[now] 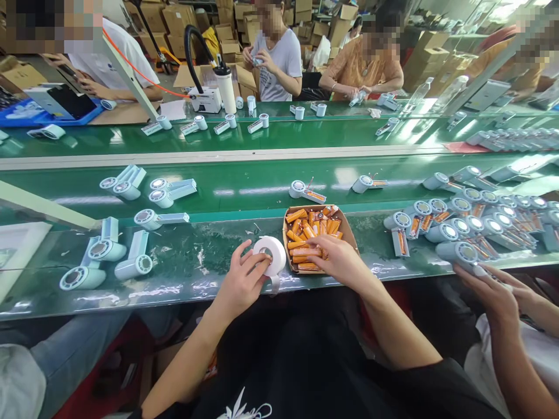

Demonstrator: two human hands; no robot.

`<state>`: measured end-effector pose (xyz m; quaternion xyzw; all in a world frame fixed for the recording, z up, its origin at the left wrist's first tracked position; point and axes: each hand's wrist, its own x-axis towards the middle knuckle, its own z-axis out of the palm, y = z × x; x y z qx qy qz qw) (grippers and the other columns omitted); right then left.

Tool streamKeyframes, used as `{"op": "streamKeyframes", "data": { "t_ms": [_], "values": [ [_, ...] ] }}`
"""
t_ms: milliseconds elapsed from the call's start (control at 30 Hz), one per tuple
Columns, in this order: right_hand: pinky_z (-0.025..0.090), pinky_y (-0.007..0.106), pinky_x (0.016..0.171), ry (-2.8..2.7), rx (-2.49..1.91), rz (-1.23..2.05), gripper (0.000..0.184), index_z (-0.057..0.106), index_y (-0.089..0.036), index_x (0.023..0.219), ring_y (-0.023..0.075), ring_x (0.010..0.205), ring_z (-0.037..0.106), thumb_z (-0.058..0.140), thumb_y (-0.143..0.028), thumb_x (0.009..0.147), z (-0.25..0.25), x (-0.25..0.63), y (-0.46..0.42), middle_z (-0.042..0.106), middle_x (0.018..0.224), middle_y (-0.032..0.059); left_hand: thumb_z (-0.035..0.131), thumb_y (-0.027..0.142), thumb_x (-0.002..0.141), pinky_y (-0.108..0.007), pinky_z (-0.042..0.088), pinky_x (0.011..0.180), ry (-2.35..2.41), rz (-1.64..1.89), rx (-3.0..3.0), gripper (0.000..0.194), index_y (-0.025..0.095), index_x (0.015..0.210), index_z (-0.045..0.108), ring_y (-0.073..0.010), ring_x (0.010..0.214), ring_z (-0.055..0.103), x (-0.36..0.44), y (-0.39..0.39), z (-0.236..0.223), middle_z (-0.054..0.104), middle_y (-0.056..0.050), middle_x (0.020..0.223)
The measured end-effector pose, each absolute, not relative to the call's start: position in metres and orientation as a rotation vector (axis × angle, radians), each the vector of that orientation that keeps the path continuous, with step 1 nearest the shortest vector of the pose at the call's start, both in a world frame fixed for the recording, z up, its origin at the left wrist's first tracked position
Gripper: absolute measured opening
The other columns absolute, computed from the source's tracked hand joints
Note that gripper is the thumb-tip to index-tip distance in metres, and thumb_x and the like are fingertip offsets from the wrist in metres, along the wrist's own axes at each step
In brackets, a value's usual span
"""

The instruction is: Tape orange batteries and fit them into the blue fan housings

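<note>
My left hand [245,272] grips a white roll of tape [279,254], with fingers in its centre hole. A loose end of tape hangs from the roll's lower edge. Just right of it stands a cardboard box [354,237] filled with orange cylindrical batteries [298,244]. Over the box's right side reaches my right hand [334,256], its fingers touching the batteries. Whether a battery is pinched between those fingers is hidden.
Light-blue fan housings [102,249] lie on the left, and many more [458,227] crowd the right. A co-worker's hands [493,291] hold one at the right. Beyond the bench runs a green conveyor [244,174]; people sit across it.
</note>
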<state>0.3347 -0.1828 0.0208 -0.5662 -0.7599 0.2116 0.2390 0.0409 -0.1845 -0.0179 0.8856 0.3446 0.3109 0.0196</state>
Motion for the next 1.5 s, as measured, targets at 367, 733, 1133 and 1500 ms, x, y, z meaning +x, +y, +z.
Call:
{"op": "streamKeyframes", "data": {
  "t_ms": [367,733,1133,1500],
  "values": [
    [0.066,0.048,0.085,-1.174,-1.110,0.970,0.052,0.060,-0.033,0.132,0.0299,0.103,0.078,0.072,-0.063,0.091,0.038,0.346,-0.207,0.077,0.124,0.0105,0.055,-0.006,0.091,-0.054,0.061,0.110,0.753,0.802,2.869,0.056,0.023,0.137,0.066,-0.0370,0.154,0.039,0.046,-0.187,-0.005,0.073,-0.009,0.122],
    [0.062,0.033,0.080,-1.891,-1.469,1.233,0.031,0.081,-0.030,0.117,0.0233,0.089,0.077,0.076,-0.038,0.088,0.051,0.343,-0.197,0.083,0.107,0.0012,0.059,0.013,0.102,-0.038,0.064,0.102,0.552,0.477,3.034,0.039,0.028,0.138,0.066,-0.0298,0.144,0.056,0.058,-0.185,0.013,0.072,-0.008,0.128],
    [0.065,0.042,0.091,-1.117,-1.252,1.444,0.045,0.084,-0.023,0.111,0.0271,0.099,0.078,0.092,-0.043,0.072,-0.010,0.321,-0.195,0.083,0.107,0.0060,0.057,0.010,0.101,-0.036,0.066,0.095,0.646,0.491,3.147,0.028,0.019,0.125,0.070,-0.0337,0.144,0.055,0.070,-0.178,0.020,0.072,-0.011,0.119],
    [0.065,0.032,0.084,-0.495,-1.067,1.098,0.049,0.077,-0.026,0.116,0.0212,0.102,0.077,0.090,-0.048,0.074,-0.020,0.285,-0.187,0.081,0.106,0.0021,0.066,0.018,0.099,-0.050,0.062,0.106,0.831,0.805,2.948,0.027,0.018,0.125,0.071,-0.0353,0.135,0.060,0.088,-0.179,0.017,0.073,-0.011,0.106]
  ]
}}
